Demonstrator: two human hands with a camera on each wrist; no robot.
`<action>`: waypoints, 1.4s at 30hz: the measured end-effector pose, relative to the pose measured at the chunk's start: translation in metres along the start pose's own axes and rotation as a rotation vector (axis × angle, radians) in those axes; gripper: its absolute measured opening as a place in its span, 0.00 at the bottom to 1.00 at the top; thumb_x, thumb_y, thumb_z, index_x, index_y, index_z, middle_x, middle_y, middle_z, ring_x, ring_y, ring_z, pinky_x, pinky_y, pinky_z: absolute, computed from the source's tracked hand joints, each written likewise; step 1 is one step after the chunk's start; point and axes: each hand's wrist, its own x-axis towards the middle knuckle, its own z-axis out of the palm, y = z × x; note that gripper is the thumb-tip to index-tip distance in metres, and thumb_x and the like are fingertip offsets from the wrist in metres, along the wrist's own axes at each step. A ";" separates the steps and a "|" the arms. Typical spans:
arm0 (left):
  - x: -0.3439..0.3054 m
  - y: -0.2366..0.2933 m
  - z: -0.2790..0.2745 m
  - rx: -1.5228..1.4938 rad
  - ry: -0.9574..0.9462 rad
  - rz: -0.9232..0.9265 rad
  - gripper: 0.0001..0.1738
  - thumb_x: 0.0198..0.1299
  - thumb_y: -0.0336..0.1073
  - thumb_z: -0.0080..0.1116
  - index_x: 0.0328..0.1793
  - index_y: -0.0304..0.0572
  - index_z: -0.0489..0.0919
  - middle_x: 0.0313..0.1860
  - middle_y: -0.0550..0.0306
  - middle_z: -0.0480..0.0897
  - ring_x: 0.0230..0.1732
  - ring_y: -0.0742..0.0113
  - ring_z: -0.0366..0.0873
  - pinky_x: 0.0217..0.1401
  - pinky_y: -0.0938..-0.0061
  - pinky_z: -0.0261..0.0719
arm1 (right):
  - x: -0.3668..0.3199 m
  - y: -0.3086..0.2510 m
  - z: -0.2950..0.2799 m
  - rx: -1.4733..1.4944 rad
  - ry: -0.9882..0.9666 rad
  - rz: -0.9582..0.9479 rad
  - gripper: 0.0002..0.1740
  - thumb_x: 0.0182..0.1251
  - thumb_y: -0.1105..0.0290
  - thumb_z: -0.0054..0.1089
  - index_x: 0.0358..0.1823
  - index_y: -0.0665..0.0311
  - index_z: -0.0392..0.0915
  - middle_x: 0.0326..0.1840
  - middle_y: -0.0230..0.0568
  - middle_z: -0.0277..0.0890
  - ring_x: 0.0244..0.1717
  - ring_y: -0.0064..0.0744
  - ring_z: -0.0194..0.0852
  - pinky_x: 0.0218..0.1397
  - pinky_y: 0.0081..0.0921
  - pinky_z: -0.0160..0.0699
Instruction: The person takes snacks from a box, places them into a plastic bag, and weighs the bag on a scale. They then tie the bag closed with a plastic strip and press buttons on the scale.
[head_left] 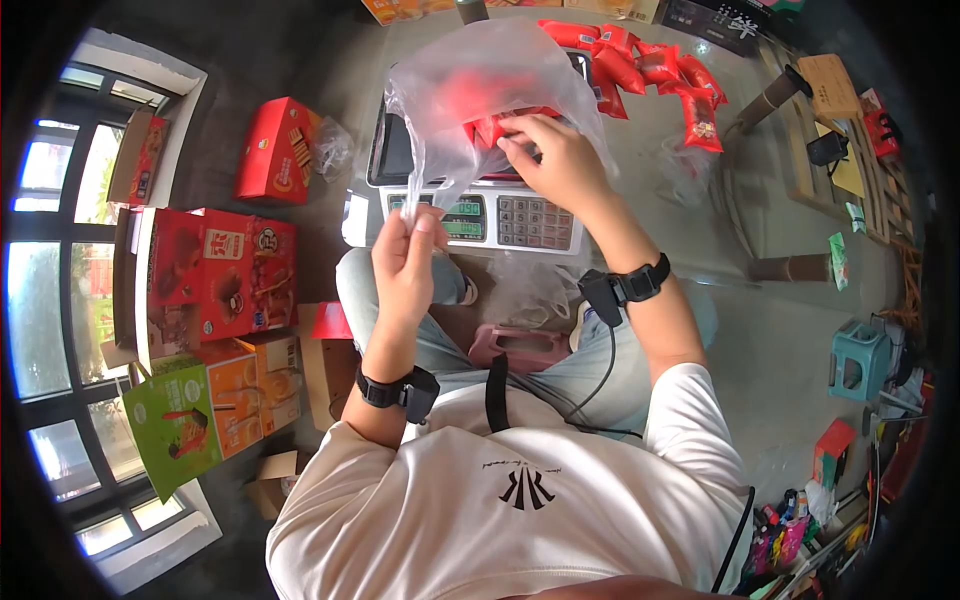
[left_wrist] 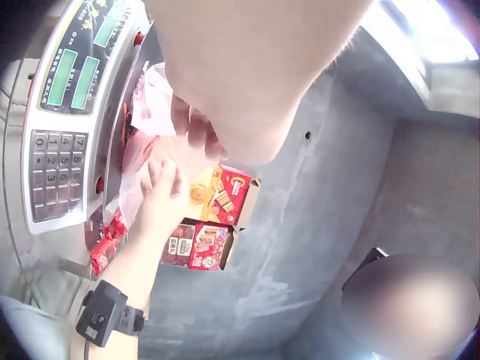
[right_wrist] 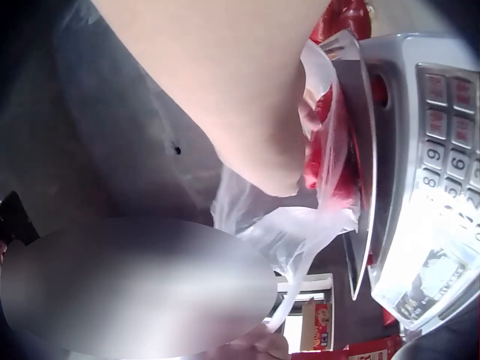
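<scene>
A thin clear plastic bag [head_left: 490, 75] with red packets [head_left: 484, 132] inside lies over the pan of a white digital scale [head_left: 485, 218]. My left hand [head_left: 404, 260] pinches the gathered edge of the bag at its near left side. At the bag's mouth, the thumb and fingers of my right hand [head_left: 556, 160] pinch a red packet. The right wrist view shows the bag [right_wrist: 300, 232] stretched beside the scale, with my right fingertips partly hidden behind the hand.
More red packets [head_left: 660, 65] lie on the glass table right of the scale, near a crumpled clear bag [head_left: 686, 165]. A red box [head_left: 275, 150] and stacked cartons [head_left: 225, 275] stand at the left. A pink stool [head_left: 520, 345] is below, a teal stool [head_left: 860, 360] at the right.
</scene>
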 end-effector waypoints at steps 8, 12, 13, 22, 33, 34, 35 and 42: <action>0.006 -0.015 -0.009 -0.235 0.119 -0.048 0.10 0.69 0.35 0.47 0.44 0.37 0.76 0.35 0.61 0.78 0.37 0.75 0.73 0.42 0.79 0.71 | 0.008 0.060 -0.036 0.155 0.693 0.195 0.07 0.65 0.67 0.59 0.37 0.64 0.77 0.25 0.33 0.78 0.22 0.25 0.74 0.29 0.22 0.72; 0.005 -0.011 -0.011 -0.216 0.160 -0.015 0.10 0.69 0.35 0.47 0.45 0.36 0.76 0.37 0.60 0.79 0.39 0.74 0.75 0.43 0.76 0.74 | -0.010 0.145 -0.020 -0.021 0.400 0.493 0.19 0.62 0.63 0.60 0.52 0.62 0.74 0.56 0.48 0.72 0.46 0.39 0.77 0.52 0.34 0.75; 0.004 -0.010 -0.013 -0.207 0.173 -0.018 0.10 0.69 0.35 0.47 0.45 0.36 0.76 0.37 0.60 0.79 0.39 0.74 0.75 0.43 0.76 0.74 | -0.016 0.159 -0.012 -0.009 0.389 0.493 0.19 0.62 0.63 0.60 0.52 0.62 0.74 0.56 0.48 0.72 0.46 0.39 0.77 0.52 0.34 0.75; 0.007 0.006 -0.038 -0.063 0.155 -0.092 0.10 0.69 0.36 0.48 0.44 0.38 0.76 0.41 0.57 0.81 0.44 0.72 0.77 0.45 0.74 0.73 | -0.035 0.217 0.017 -0.714 -0.134 0.418 0.27 0.61 0.53 0.58 0.64 0.40 0.68 0.74 0.49 0.50 0.70 0.57 0.53 0.70 0.57 0.49; 0.001 -0.002 -0.025 -0.110 0.051 -0.102 0.10 0.69 0.36 0.49 0.43 0.36 0.76 0.35 0.60 0.78 0.36 0.75 0.73 0.41 0.78 0.70 | -0.031 0.166 -0.024 -0.055 0.210 0.901 0.21 0.51 0.62 0.62 0.41 0.70 0.72 0.54 0.58 0.64 0.51 0.53 0.69 0.54 0.38 0.70; 0.001 -0.001 -0.023 -0.116 0.049 -0.103 0.10 0.69 0.36 0.49 0.43 0.36 0.76 0.35 0.60 0.78 0.36 0.75 0.73 0.41 0.78 0.70 | -0.029 0.164 -0.027 0.215 0.238 0.987 0.22 0.51 0.63 0.61 0.39 0.76 0.70 0.51 0.58 0.65 0.51 0.48 0.70 0.52 0.34 0.70; 0.000 0.000 -0.020 -0.114 0.048 -0.095 0.10 0.69 0.35 0.48 0.43 0.36 0.76 0.34 0.61 0.77 0.34 0.75 0.72 0.40 0.78 0.70 | -0.028 0.160 -0.027 0.208 0.238 0.988 0.22 0.51 0.63 0.61 0.39 0.76 0.70 0.51 0.58 0.65 0.51 0.48 0.70 0.52 0.34 0.70; 0.002 0.005 -0.011 -0.179 -0.021 -0.091 0.09 0.69 0.34 0.48 0.44 0.35 0.76 0.31 0.61 0.74 0.32 0.75 0.69 0.38 0.80 0.67 | -0.008 0.011 -0.048 0.260 0.526 -0.277 0.20 0.52 0.65 0.60 0.40 0.67 0.61 0.45 0.49 0.64 0.45 0.34 0.65 0.50 0.30 0.67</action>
